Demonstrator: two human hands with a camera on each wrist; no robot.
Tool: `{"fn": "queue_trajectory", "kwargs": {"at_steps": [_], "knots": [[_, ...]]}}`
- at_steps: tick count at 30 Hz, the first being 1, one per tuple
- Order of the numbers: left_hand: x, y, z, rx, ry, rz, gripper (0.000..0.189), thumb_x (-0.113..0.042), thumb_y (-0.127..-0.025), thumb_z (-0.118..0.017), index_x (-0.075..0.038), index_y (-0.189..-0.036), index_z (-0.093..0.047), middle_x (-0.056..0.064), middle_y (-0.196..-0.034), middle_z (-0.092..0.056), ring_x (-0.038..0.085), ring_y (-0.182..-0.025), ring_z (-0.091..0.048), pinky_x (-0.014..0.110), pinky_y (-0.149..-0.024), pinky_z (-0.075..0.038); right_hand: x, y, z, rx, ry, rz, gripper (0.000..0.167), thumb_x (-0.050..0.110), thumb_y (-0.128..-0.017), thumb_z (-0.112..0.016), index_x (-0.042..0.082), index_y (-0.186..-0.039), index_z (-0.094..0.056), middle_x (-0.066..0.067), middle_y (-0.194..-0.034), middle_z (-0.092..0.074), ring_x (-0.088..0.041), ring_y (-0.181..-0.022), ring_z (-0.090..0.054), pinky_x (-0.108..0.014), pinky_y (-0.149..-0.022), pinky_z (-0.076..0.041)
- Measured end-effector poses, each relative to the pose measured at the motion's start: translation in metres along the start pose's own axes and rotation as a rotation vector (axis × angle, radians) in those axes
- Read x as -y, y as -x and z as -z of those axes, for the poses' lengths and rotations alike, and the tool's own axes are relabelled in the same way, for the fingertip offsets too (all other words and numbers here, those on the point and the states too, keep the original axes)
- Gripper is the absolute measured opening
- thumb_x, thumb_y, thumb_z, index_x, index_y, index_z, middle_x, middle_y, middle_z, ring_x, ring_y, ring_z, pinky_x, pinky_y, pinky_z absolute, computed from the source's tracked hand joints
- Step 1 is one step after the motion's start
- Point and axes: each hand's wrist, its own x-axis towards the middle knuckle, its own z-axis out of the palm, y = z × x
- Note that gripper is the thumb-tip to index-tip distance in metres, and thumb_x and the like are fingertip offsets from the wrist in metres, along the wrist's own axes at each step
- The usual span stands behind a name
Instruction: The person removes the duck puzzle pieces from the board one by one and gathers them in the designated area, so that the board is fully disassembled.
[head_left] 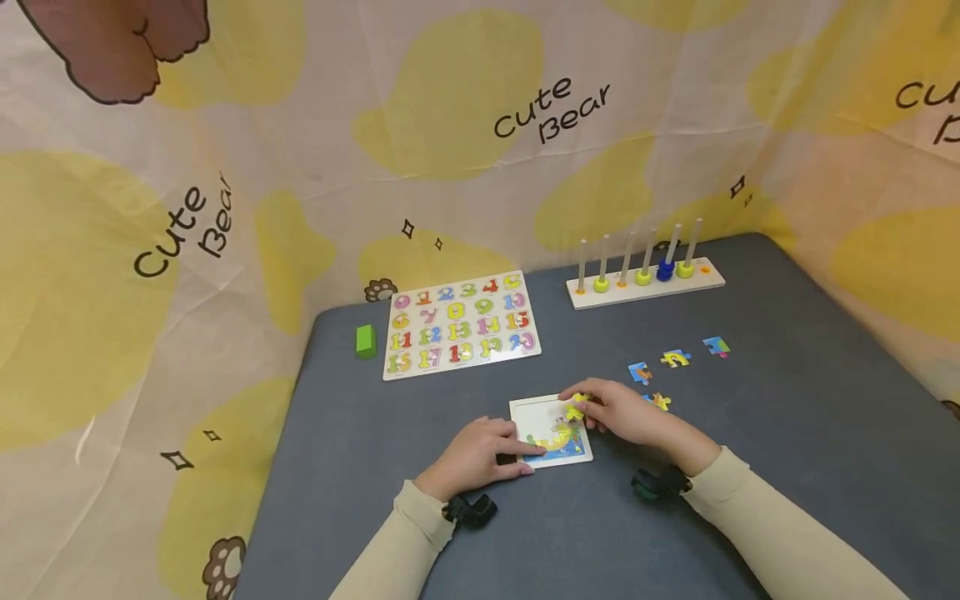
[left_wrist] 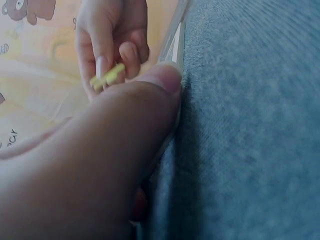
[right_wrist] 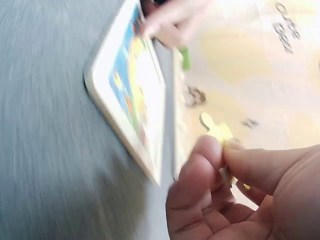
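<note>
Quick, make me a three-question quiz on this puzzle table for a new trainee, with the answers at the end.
1. Which hand holds the yellow jigsaw piece?
2. True or false: in the head view, the green block lies to the left of the wooden number board.
3. Choose one. The left hand is touching:
A) the peg stand
B) the jigsaw tray
C) the number board

Key:
1. The right hand.
2. True.
3. B.
</note>
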Motion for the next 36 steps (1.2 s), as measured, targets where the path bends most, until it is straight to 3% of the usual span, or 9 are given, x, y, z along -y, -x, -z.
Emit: {"fn": "queue_trajectory", "kwargs": {"at_steps": [2,6,9,12,15,18,21,27,36], "knots": [[0.001,0.000,-0.002,-0.020,0.054,0.030,0.036,-0.042,-0.096,-0.078,-0.032,-0.130,-0.076,-0.011,-0.088,-0.054,0.003,-0.073,-0.039,0.021,-0.071,-0.030,-0.002,0.009,0.010,-0.046,-0.008,-0.020,0.029,0.005,-0.106,-0.061,-0.001,-0.134,-0.064,-0.004,-0.081,-0.061,-0.019,-0.069,-0.059,-0.031,-0.062,-0.051],[0.002,0.000,-0.002,-0.109,0.116,0.094,0.040,-0.036,-0.095,-0.080,-0.029,-0.133,-0.074,-0.008,-0.112,-0.059,0.008,-0.095,-0.048,0.029,-0.087,-0.040,-0.011,0.025,0.034,-0.188,0.015,-0.058,0.022,0.004,-0.099,-0.072,0.000,-0.116,-0.059,-0.003,-0.083,-0.062,-0.019,-0.070,-0.058,-0.029,-0.060,-0.051],[0.002,0.000,-0.001,-0.154,0.091,0.116,0.046,-0.034,-0.096,-0.079,-0.027,-0.141,-0.068,-0.001,-0.136,-0.056,0.016,-0.119,-0.051,0.043,-0.103,-0.041,-0.018,0.038,0.052,-0.285,0.040,-0.080,0.018,0.005,-0.099,-0.072,0.002,-0.107,-0.055,-0.006,-0.084,-0.060,-0.020,-0.069,-0.053,-0.029,-0.058,-0.046],[0.002,0.000,-0.002,-0.135,0.085,0.150,0.055,-0.036,-0.097,-0.077,-0.024,-0.149,-0.061,0.003,-0.156,-0.046,0.023,-0.140,-0.044,0.050,-0.114,-0.035,-0.024,0.051,0.065,-0.344,0.077,-0.087,0.012,0.008,-0.105,-0.063,0.000,-0.113,-0.059,-0.009,-0.090,-0.062,-0.021,-0.075,-0.054,-0.029,-0.062,-0.046],[0.002,0.000,-0.002,-0.077,0.087,0.210,0.066,-0.043,-0.097,-0.076,-0.024,-0.155,-0.053,0.003,-0.167,-0.033,0.025,-0.150,-0.034,0.053,-0.119,-0.029,-0.029,0.063,0.076,-0.389,0.128,-0.111,0.021,0.012,-0.109,-0.056,-0.002,-0.124,-0.064,-0.013,-0.102,-0.067,-0.023,-0.086,-0.058,-0.029,-0.068,-0.048],[0.002,0.000,-0.002,-0.032,0.089,0.258,0.078,-0.050,-0.095,-0.075,-0.026,-0.161,-0.043,0.003,-0.172,-0.022,0.026,-0.154,-0.028,0.054,-0.123,-0.023,-0.034,0.072,0.086,-0.436,0.166,-0.127,0.027,0.012,-0.108,-0.059,-0.003,-0.130,-0.064,-0.013,-0.101,-0.066,-0.024,-0.083,-0.060,-0.030,-0.065,-0.049],[0.003,-0.001,-0.002,-0.012,0.103,0.277,0.084,-0.052,-0.094,-0.075,-0.026,-0.164,-0.037,0.003,-0.173,-0.018,0.026,-0.156,-0.026,0.053,-0.124,-0.019,-0.041,0.079,0.093,-0.477,0.185,-0.144,0.025,0.010,-0.103,-0.068,-0.004,-0.123,-0.066,-0.011,-0.094,-0.065,-0.021,-0.076,-0.060,-0.029,-0.060,-0.048],[0.005,-0.002,-0.001,0.002,0.085,0.288,0.085,-0.053,-0.095,-0.074,-0.026,-0.165,-0.034,0.003,-0.173,-0.020,0.024,-0.156,-0.026,0.050,-0.125,-0.017,-0.057,0.086,0.098,-0.499,0.210,-0.231,0.021,0.019,-0.096,-0.079,0.001,-0.102,-0.071,-0.005,-0.085,-0.068,-0.017,-0.070,-0.057,-0.028,-0.058,-0.046],[0.004,-0.003,-0.001,0.020,0.080,0.277,0.085,-0.053,-0.095,-0.074,-0.025,-0.165,-0.036,0.004,-0.171,-0.026,0.022,-0.156,-0.025,0.049,-0.126,-0.015,-0.076,0.087,0.089,-0.479,0.194,-0.297,0.021,0.019,-0.096,-0.079,0.001,-0.098,-0.071,-0.001,-0.080,-0.067,-0.016,-0.065,-0.057,-0.028,-0.056,-0.047]]}}
